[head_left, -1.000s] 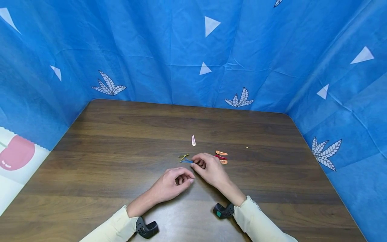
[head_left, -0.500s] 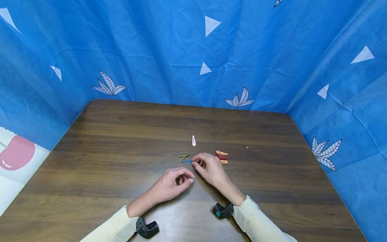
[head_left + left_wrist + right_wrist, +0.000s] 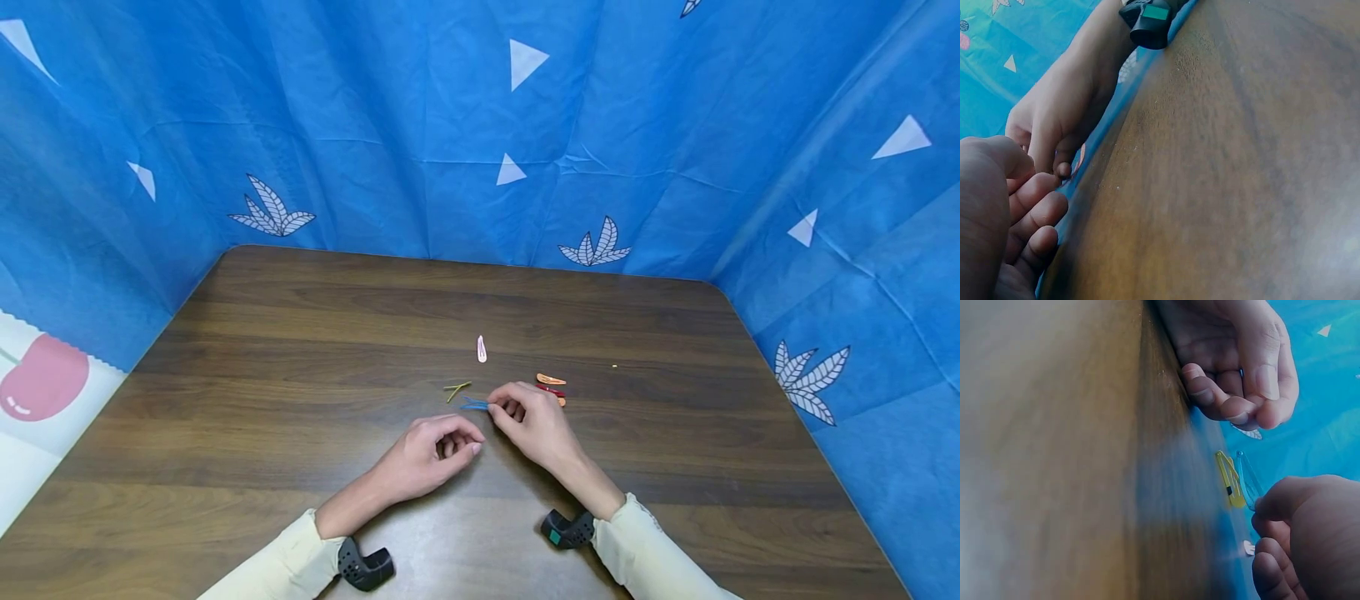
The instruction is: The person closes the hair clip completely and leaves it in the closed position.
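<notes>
My right hand (image 3: 538,427) pinches one end of a blue snap hair clip (image 3: 474,405) between thumb and finger, just above the table. In the right wrist view the blue clip (image 3: 1246,478) is spread apart at its far end. Beside it, a yellow hair clip (image 3: 457,388) lies on the wood, its two arms also spread. My left hand (image 3: 433,454) rests on the table nearer to me, fingers loosely curled, holding nothing. The left wrist view shows both hands close together, with the blue clip hidden there.
Beyond the hands lies a pale pink hair clip (image 3: 482,349). Right of my right hand are an orange clip (image 3: 551,379), a red clip (image 3: 553,390) and another orange one, partly covered. A tiny yellow bit (image 3: 614,366) sits farther right. Blue curtain (image 3: 420,125) surrounds the table (image 3: 300,333).
My right hand has moved a little to the right, pulling the blue hair clip away from the yellow one. The left hand has stayed in place.
</notes>
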A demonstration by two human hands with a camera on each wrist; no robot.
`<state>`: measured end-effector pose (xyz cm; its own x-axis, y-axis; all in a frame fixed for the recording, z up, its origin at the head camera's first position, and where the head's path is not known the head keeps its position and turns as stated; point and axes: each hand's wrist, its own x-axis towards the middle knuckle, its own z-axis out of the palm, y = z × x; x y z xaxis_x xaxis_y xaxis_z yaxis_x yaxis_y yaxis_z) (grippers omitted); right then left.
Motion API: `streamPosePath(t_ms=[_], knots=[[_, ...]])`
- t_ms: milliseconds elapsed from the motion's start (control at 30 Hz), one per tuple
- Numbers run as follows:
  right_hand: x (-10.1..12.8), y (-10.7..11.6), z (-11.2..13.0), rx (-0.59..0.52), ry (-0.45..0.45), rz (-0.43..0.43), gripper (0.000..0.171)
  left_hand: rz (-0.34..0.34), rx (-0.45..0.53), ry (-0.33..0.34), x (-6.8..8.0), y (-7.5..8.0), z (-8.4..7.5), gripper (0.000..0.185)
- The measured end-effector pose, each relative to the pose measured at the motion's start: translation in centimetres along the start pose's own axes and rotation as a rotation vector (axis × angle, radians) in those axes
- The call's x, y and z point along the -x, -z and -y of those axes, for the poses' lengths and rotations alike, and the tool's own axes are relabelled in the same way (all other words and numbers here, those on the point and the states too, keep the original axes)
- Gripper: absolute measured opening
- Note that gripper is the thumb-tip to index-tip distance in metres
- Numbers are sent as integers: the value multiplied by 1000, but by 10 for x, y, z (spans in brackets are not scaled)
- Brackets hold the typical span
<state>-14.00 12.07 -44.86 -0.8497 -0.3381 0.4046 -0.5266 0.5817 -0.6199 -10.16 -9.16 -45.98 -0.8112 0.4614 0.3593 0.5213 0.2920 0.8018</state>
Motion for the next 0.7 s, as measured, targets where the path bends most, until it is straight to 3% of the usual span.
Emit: streamPosePath(t_ms=[300,700], knots=[[8,13,2,-6,41,-29,14,3,-7,2,-1,0,-1,7],[23,27,-2,7,33,-55,16,-5,-1,27,-1,0,-1,9]])
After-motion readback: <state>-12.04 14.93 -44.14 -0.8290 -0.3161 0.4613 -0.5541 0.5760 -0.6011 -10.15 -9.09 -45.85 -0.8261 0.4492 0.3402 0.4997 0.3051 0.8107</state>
